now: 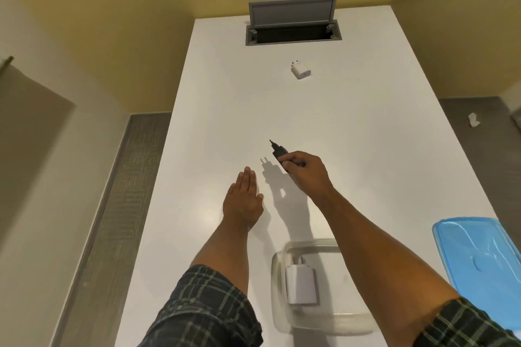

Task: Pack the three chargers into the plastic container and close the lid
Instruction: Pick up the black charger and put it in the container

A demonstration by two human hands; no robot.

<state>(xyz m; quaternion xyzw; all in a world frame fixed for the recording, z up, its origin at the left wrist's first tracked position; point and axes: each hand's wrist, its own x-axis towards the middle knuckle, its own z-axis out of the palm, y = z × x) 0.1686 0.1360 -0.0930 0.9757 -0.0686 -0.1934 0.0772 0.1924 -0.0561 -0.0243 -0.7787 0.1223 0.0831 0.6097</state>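
Note:
My right hand (306, 170) grips a black charger (279, 153) above the middle of the white table (366, 135), prongs pointing away from me. My left hand (244, 198) lies flat on the table just to its left, fingers together, holding nothing. A white charger (300, 71) rests far up the table. Another white charger (301, 284) lies inside the clear plastic container (277, 276) near me, partly under my right forearm. The blue lid (479, 256) lies at the right edge, off the container.
A grey cable hatch (293, 32) stands open at the table's far end. The table is narrow, with grey floor on both sides. A small white scrap (473, 120) lies on the floor to the right.

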